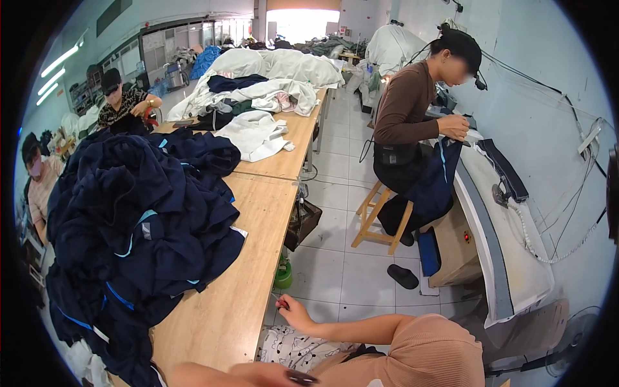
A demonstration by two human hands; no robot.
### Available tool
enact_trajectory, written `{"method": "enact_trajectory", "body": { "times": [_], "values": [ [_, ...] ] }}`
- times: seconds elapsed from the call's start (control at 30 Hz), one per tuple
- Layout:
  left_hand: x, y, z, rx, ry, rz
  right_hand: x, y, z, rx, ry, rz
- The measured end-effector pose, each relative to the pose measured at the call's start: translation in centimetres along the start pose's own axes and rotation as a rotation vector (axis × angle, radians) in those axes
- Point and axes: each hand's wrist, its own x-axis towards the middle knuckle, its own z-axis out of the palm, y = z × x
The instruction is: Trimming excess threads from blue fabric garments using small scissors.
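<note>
My right hand (295, 311) is closed around a small dark tool (282, 304) with a thin pale tip, just off the right edge of the wooden table (213, 322). At the lower edge, my left hand (267, 373) is partly cut off and its fingers are hard to make out. Beside it shows a dark glossy thing (301, 377) whose kind I cannot tell. Neither hand touches the big heap of navy garments (129, 193) with light-blue trim, piled on the table's left side. Patterned cloth (300, 345) lies over my lap.
A co-worker on a wooden stool (387, 219) handles a navy garment (438, 174) by a padded pressing table (516, 258) with an iron (500, 195). Two more people are beyond the heap at left. White cloths (258, 135) lie farther along. A black slipper (403, 276) rests on the floor.
</note>
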Motion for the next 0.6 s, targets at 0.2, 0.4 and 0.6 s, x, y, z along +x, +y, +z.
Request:
{"method": "enact_trajectory", "body": {
  "times": [0.2, 0.4, 0.6],
  "values": [
    [0.8, 0.9, 0.1, 0.061, -0.057, -0.108, -0.2, 0.6, 0.2, -0.023, -0.017, 0.017],
    [1.5, 1.5, 0.1, 0.117, -0.107, -0.215, -0.3, 0.4, 0.2, -0.02, -0.026, 0.02],
    [-0.1, 3.1, 0.3, 0.194, -0.044, -0.328, -0.3, 2.0, 1.0, 0.004, -0.017, -0.028]
  ]
}}
